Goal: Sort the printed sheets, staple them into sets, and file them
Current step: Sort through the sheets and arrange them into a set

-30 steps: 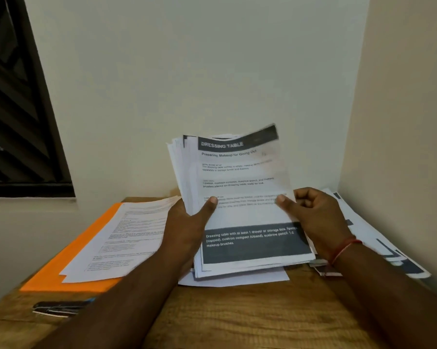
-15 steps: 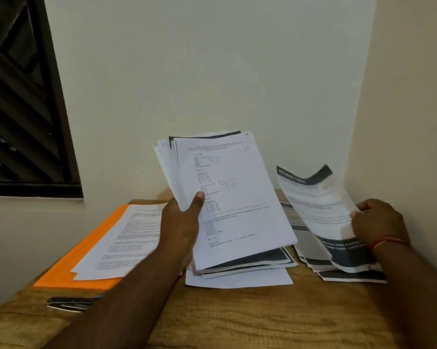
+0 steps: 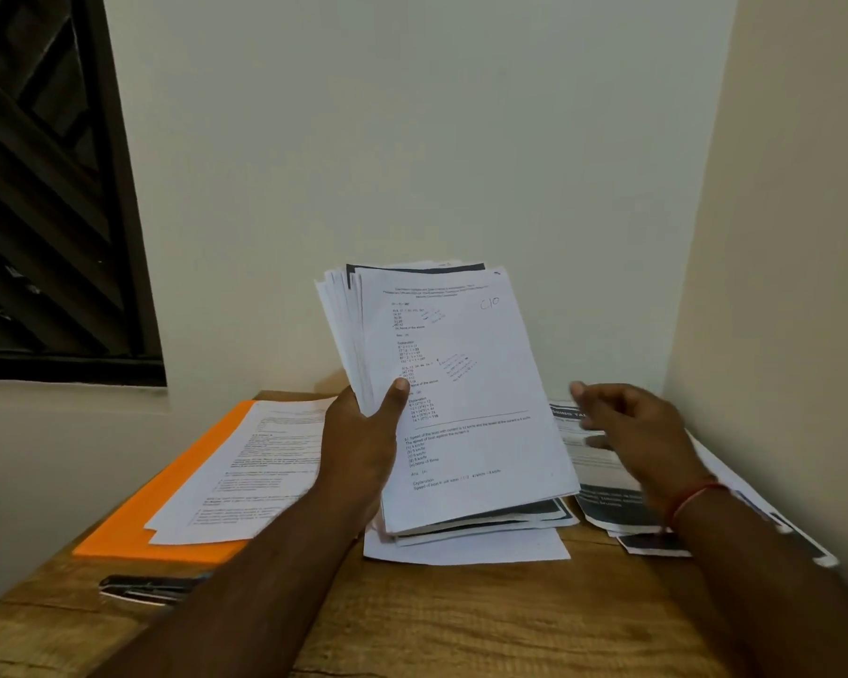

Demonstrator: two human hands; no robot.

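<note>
The left grip (image 3: 363, 447) held a thick white stack of printed sheets (image 3: 461, 384) upright above the wooden tabletop (image 3: 461, 623). Right of the stack, the right grip (image 3: 642, 433) hovered wide over dark-banded printouts (image 3: 603, 513); left of it lay an orange folder (image 3: 133, 526) and a dark metal stapler (image 3: 143, 587).

on the tabletop (image 3: 461, 619), a folder (image 3: 133, 526) lies at the left with a few printed sheets (image 3: 246, 472) spread on top of it, and a stapler (image 3: 141, 587) sits just in front of the folder near the left front edge, below the window (image 3: 45, 188) in the left wall. in the middle, the left hand (image 3: 358, 447) holds a stack of sheets (image 3: 466, 398) tilted up towards the back wall, its lower edge over a single loose sheet (image 3: 466, 548) lying flat on the tabletop. to the right of the stack, a second pile (image 3: 603, 501) lies fanned along the right wall, with the right hand (image 3: 632, 428) above it.
</note>
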